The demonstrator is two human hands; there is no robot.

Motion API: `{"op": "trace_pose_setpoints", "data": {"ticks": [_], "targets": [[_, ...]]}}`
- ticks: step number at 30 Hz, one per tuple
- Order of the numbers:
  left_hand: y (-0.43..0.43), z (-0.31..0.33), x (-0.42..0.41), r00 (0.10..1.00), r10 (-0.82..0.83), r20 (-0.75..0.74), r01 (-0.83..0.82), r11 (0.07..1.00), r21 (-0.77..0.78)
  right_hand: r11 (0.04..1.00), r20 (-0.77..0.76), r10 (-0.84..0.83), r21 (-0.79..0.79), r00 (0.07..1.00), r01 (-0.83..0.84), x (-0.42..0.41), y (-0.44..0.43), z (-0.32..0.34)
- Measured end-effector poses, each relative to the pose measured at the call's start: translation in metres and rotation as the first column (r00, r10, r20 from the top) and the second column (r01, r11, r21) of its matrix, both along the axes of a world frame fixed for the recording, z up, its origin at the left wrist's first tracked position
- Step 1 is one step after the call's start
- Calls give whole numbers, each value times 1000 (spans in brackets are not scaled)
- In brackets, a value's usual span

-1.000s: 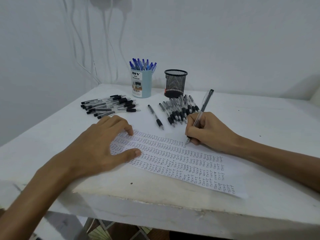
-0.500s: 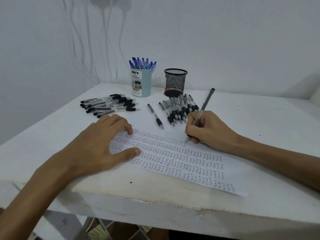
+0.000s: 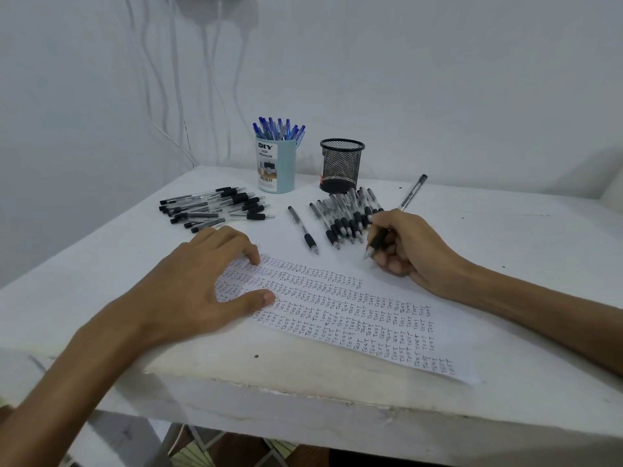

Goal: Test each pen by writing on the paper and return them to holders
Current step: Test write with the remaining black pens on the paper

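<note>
- Well into testing, judging by rows of "TEST" across most of the paper (image 3: 337, 308)
- Grips a black pen (image 3: 409, 193) with right hand (image 3: 411, 244) fingers clamped low on it, tip down at the paper's far edge
- Pins the paper's left end with left hand (image 3: 188, 284), fingers spread apart
- Leaves a left pile (image 3: 215, 210), a right pile (image 3: 347, 214) and a single pen (image 3: 302, 229) on the counter (image 3: 505, 247) just beyond the paper, unreturned
- Has blue pens standing in the blue holder (image 3: 276, 170) farther beyond the paper; mesh holder (image 3: 341, 166) seemingly empty

Behind the paper (image 3: 337, 298), a left pen pile (image 3: 215, 210) and right pen pile (image 3: 347, 217) are spread on the table (image 3: 505, 237); farther back, a left holder (image 3: 276, 170) and right holder (image 3: 341, 166) are set.
</note>
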State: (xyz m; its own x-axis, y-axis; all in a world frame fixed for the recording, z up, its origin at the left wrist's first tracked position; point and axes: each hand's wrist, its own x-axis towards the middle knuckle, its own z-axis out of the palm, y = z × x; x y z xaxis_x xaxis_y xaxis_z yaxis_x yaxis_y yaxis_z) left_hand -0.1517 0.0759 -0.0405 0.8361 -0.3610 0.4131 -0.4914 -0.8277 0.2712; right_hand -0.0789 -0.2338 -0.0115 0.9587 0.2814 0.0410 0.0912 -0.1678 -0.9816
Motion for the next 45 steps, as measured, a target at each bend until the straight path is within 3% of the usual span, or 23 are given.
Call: {"op": "trace_pose_setpoints", "data": {"ticks": [2,6,9,13,16,18,21,26,28,32,34,41,43,45], "targets": [[0,0,-1,1000,9,-2,-9,1000,-1,1000,11,0,25,1000,0,0,0,1],[0,0,-1,1000,15,-14,-15,1000,6,984,191,137,-141,972,-111,3,1,16],[0,0,-1,1000,12,-13,-12,1000,6,974,275,132,-214,952,-73,12,9,31],[0,-1,0,1000,15,-12,-15,1000,4,962,135,41,-272,990,-3,37,29,40],[0,-1,1,1000,15,-11,-15,1000,3,914,60,36,-405,998,-9,53,44,46],[0,-1,1,1000,16,-10,-16,1000,4,829,82,101,-557,992,-38,60,53,49],[0,-2,1,1000,20,-6,-20,1000,8,589,180,225,-808,958,14,61,65,52],[0,-2,1,1000,22,-11,-22,1000,14,326,272,368,-933,889,150,64,86,51],[0,-2,2,1000,23,-14,-23,1000,16,265,307,395,-940,866,213,63,90,49],[0,-2,2,1000,22,-16,-21,1000,14,306,408,432,-905,804,295,50,96,38],[0,-2,2,999,26,-20,-25,1000,13,278,405,488,-912,773,302,47,98,31],[0,-1,2,999,37,-37,-36,999,20,263,395,447,-916,803,304,54,100,34],[0,-1,2,999,36,-35,-35,999,19,317,429,479,-898,766,305,58,109,31],[0,-1,1,999,32,-35,-32,999,14,434,500,525,-853,688,289,63,121,25]]}}
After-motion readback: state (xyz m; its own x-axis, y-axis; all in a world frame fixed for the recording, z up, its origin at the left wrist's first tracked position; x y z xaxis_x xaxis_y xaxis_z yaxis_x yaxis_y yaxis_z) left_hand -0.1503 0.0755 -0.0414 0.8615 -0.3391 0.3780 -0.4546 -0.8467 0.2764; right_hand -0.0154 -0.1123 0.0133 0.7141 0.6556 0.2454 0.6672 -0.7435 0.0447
